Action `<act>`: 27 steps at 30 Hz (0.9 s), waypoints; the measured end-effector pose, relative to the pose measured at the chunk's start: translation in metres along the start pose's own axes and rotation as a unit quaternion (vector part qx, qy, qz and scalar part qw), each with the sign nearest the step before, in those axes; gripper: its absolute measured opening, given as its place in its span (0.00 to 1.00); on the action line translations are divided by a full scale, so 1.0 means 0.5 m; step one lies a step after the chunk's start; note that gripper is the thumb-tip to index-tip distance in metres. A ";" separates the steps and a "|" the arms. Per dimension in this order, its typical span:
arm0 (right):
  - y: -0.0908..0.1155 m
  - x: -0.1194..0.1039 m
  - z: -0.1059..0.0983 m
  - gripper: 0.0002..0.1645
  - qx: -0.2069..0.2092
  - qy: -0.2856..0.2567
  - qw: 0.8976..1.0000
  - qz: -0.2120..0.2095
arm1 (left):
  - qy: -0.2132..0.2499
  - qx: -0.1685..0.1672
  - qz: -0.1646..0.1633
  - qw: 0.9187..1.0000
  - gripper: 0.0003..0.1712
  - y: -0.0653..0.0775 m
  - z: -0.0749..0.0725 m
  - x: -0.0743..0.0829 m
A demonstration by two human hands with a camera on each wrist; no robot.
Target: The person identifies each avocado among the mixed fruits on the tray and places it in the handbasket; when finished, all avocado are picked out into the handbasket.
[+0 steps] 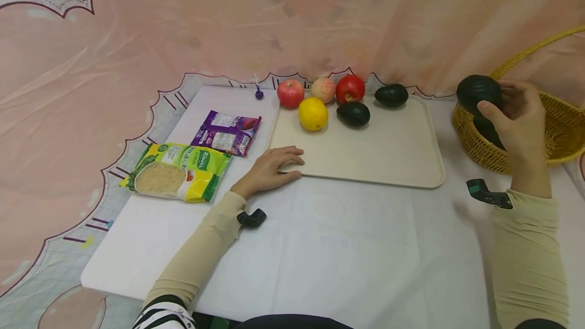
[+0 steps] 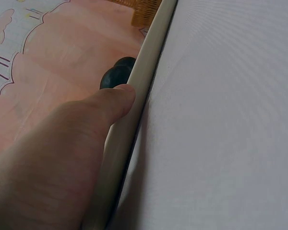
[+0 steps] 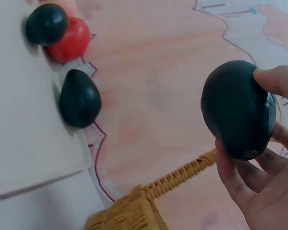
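My right hand (image 1: 521,116) holds a dark green avocado (image 3: 237,110) between thumb and fingers, up above the left side of a wicker basket (image 1: 484,159). Under the held avocado, another dark object (image 1: 488,131) shows partly inside the basket. My left hand (image 1: 269,169) rests at the front left corner of a cream tray (image 1: 365,166), its thumb lying on the rim in the left wrist view. Along the tray's back sit an apple (image 1: 290,94), a peach (image 1: 323,90), a red pomegranate (image 1: 350,89), a yellow lemon (image 1: 313,113) and two avocados (image 1: 353,114).
Left of the tray lie a purple snack packet (image 1: 226,132) and a yellow-green Knorr bag (image 1: 180,172). A small purple lollipop (image 1: 259,94) lies near the back edge of the white table (image 1: 320,248). The basket's handle (image 1: 534,52) arches up at the right.
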State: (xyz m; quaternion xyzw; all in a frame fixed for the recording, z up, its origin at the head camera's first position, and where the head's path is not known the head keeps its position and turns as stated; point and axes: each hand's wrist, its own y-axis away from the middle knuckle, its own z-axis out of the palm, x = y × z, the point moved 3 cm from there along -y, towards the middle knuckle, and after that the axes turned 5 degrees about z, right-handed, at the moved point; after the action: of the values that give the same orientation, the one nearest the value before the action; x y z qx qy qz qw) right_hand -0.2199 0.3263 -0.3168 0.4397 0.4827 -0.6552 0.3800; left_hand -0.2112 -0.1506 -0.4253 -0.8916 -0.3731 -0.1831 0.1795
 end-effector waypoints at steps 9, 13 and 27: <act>0.005 -0.014 -0.043 0.32 0.067 0.046 0.997 0.011 | 0.001 -0.001 0.000 1.000 0.17 0.000 0.000 0.002; 0.004 -0.019 -0.072 0.31 0.112 0.124 0.986 0.022 | 0.001 -0.003 0.000 1.000 0.17 -0.001 0.000 0.002; 0.006 -0.005 -0.150 0.31 0.202 0.169 0.956 0.133 | 0.001 -0.001 0.003 1.000 0.17 -0.001 0.001 -0.003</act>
State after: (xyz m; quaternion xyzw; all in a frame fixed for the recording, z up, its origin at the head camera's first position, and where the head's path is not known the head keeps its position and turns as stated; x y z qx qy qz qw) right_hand -0.2005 0.3984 -0.3262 0.6716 0.3344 -0.5992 0.2795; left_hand -0.2123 -0.1509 -0.4261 -0.8927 -0.3702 -0.1842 0.1793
